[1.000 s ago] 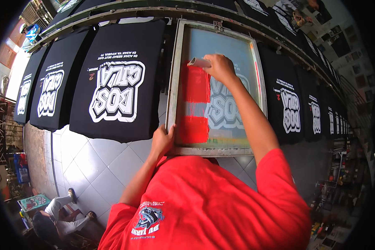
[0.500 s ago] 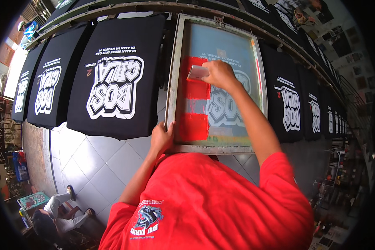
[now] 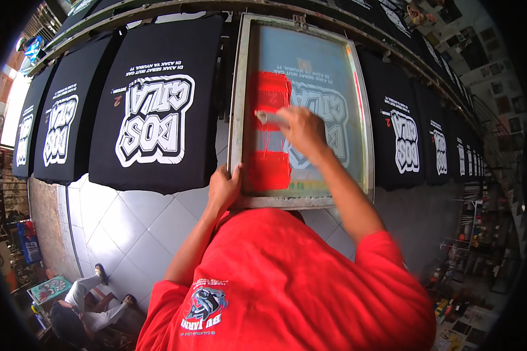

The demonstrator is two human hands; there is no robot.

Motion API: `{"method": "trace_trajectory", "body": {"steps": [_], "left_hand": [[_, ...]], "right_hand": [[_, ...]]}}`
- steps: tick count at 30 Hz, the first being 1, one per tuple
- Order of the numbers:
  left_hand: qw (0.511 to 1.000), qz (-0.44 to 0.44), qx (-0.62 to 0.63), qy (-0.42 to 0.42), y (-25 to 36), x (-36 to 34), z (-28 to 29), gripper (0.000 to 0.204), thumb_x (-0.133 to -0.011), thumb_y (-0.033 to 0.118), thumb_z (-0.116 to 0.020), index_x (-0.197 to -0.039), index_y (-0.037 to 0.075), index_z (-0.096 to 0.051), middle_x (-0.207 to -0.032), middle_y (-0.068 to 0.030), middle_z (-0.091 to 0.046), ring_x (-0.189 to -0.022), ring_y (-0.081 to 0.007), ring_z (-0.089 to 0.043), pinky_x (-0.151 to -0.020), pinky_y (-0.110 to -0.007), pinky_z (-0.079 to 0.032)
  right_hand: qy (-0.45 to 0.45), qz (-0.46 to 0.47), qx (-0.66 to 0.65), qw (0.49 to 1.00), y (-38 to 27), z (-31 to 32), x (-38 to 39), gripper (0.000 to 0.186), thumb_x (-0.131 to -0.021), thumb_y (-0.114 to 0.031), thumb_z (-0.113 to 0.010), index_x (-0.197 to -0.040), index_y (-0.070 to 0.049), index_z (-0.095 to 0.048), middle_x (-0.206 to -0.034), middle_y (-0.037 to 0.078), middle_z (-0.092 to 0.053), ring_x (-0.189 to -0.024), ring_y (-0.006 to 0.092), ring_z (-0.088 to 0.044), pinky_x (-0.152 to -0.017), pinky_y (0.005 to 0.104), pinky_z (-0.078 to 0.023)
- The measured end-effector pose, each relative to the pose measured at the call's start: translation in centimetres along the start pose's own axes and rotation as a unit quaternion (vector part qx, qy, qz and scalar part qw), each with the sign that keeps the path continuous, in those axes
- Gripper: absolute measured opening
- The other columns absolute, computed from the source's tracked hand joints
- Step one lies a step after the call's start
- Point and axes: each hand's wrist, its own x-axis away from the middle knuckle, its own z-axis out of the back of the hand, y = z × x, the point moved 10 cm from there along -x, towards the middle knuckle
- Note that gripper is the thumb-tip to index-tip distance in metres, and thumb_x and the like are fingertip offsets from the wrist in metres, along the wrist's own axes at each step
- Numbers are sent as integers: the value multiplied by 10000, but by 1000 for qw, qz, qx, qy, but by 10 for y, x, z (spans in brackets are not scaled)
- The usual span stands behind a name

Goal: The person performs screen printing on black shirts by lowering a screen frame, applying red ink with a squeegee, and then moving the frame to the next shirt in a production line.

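In front of me lies a screen printing frame (image 3: 363,117) with a pale mesh, over a black shirt whose white print shows through. Red ink (image 3: 270,171) covers patches along the mesh's left side. My right hand (image 3: 304,130) is closed around a squeegee (image 3: 269,119), which rests on the mesh among the red ink. My left hand (image 3: 225,186) grips the frame's left rail near its lower corner, thumb on the rail; the fingers underneath are partly hidden.
Black shirts with white lettering hang over boards at left (image 3: 158,105) and right (image 3: 401,128). A metal rail (image 3: 117,19) runs along their far ends. At lower left a person (image 3: 88,304) sits near a small table (image 3: 48,291). Grey floor tiles (image 3: 129,216) lie below.
My right hand has drawn the squeegee toward me over the red patch, and the squeegee's tilt has changed. My left hand still holds the frame. The whole view has shifted slightly.
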Motion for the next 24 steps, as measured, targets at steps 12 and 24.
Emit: {"method": "trace_trajectory", "body": {"steps": [12,24], "left_hand": [[1000,3,19,8,6,7,5,486,-908,411,-596,-809,-65,-589,-707,-290,-603,-702,-470,-603,-636,-499,-465],[999,-21,8,37,1,2,4,562,-893,461,-603,-723,-72,-545,-633,-267,-555,-621,-410,-593,-593,-483,-435]], "right_hand": [[103,39,40,993,25,-34,-34,133,-791,-101,-640,-922,-108,-664,-884,60,-654,-846,281,-628,-737,396,-521],[-54,-33,19,998,29,43,-86,367,-696,-275,-756,-1015,-104,-700,-887,161,-703,-859,354,-675,-772,438,-546]]}}
